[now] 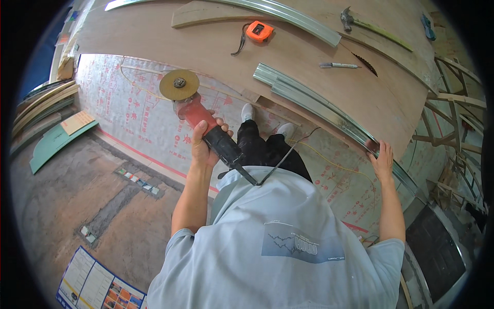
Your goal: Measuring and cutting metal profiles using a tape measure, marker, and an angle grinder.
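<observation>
My left hand (202, 145) is closed round the body of a red and black angle grinder (216, 136), held up off the left of the table's near edge. Its yellowish cutting disc (178, 85) faces up, and whether it spins I cannot tell. The grinder's black cord (280, 164) loops across my front. At the table's near right edge my right hand (382, 162) grips a long silvery metal channel (329, 109), which lies along that edge and runs past the corner. A shorter metal piece seems to lie against it. The underside of my right grip is hidden.
On the wooden table (206, 49) lie an orange tape measure (259, 31), a marker pen (338, 65), a hammer (375, 31), another metal channel (288, 15) and curved boards. Printed sheeting (154, 118) covers the floor below; a yellow cable (334, 159) crosses it. Wooden frames (453, 113) stand right.
</observation>
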{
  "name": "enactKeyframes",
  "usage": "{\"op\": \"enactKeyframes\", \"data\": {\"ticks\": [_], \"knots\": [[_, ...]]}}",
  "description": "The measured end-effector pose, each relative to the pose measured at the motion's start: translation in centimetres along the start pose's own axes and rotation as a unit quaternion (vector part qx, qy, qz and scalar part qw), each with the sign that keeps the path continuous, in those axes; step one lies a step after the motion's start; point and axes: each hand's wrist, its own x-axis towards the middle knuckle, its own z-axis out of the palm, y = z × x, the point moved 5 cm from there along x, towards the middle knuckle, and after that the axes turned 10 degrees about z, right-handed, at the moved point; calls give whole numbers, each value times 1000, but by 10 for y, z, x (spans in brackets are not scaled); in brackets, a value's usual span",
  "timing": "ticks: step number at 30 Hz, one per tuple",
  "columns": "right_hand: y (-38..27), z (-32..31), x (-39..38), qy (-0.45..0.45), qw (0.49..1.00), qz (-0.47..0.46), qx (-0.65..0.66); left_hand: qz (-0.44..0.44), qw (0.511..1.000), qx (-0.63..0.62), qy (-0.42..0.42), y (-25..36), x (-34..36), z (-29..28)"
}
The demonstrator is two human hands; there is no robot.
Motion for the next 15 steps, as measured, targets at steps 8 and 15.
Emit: {"op": "enactKeyframes", "data": {"ticks": [8,15], "knots": [[-51,-8,8,-17,998,-41,35,-51,998,9,-28,19,35,-14],[26,-17,-14,-50,996,67,-15,-65,994,76,-44,34,51,-6]]}}
